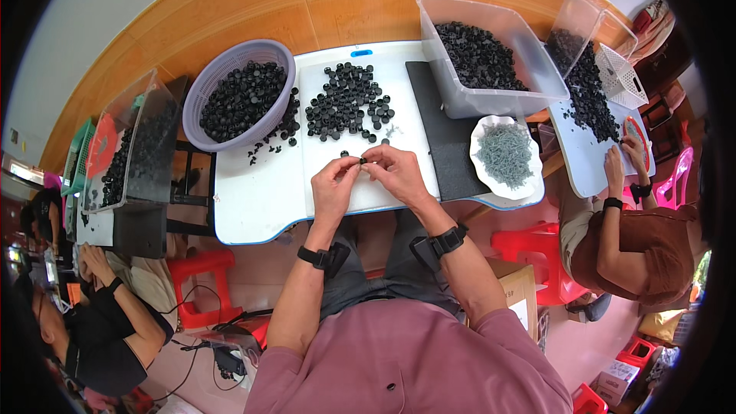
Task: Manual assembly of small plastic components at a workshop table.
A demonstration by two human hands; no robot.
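Your left hand (pixel 334 182) and right hand (pixel 395 172) meet above the near part of the white table (pixel 253 199). Both pinch one small black part (pixel 362 160) between the fingertips; it sits between the two hands. Just beyond lies the loose pile of black parts (pixel 349 101). Farther left stands the lavender basket (pixel 205 92); farther right, the clear bin (pixel 491 96).

A single head-worn fisheye view looks steeply down from above the person's chest onto the white tabletop (pixel 253 199), close in, its far edge bending toward the rim
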